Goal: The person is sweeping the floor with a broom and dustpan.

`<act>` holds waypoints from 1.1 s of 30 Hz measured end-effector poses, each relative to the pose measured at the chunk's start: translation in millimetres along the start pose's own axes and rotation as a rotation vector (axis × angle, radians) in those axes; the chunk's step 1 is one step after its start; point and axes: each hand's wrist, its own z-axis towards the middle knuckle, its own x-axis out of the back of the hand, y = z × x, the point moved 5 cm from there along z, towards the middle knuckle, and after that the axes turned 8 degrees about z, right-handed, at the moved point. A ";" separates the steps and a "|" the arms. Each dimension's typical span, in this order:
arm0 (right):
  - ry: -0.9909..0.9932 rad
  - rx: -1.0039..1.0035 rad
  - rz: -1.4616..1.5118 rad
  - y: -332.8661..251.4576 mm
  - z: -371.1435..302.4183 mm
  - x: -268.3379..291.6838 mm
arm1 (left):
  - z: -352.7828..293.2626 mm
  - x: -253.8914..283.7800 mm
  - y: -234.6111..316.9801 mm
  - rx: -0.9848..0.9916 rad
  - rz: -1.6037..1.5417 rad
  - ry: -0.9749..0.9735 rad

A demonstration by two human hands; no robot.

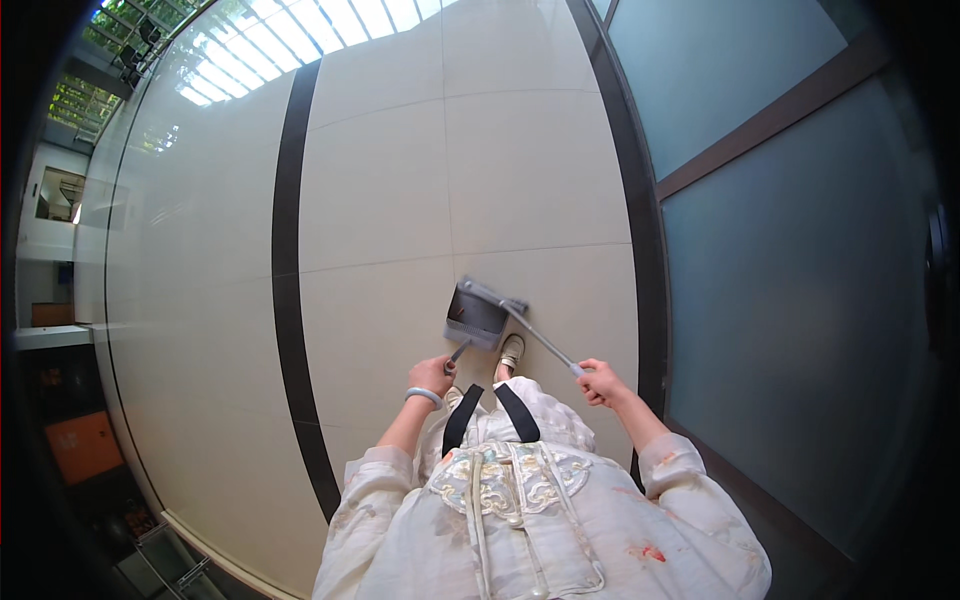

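Observation:
My left hand [432, 374] is closed around the short handle of a grey dustpan [472, 335], which rests on the tiled floor just ahead of my feet. Inside the pan lies a small brownish bit, too small to name. In my right hand [600, 383], a broom [541, 341] with a long grey handle slants forward and to the left. Its grey head lies across the far edge of the dustpan, slightly blurred. Whether the head touches the pan or hovers over it, I cannot tell.
Pale glossy floor tiles [380, 180] stretch ahead, crossed by a dark strip [287, 220] on the left. Frosted glass panels [780, 260] in dark frames rise along the right. My shoe [511, 350] stands right beside the dustpan. An orange box [84, 447] sits at the far left.

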 end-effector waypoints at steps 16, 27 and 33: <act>0.326 0.414 -0.426 -170.5 64.2 -15.8 | -42.1 10.9 18.7 0.140 0.085 -0.156; -0.066 -0.018 -0.247 -51.7 -40.7 -34.8 | -49.9 22.4 10.0 0.130 0.077 -0.110; 0.049 0.134 -0.283 -56.2 -62.7 -21.7 | -50.9 42.3 9.3 0.086 0.064 -0.117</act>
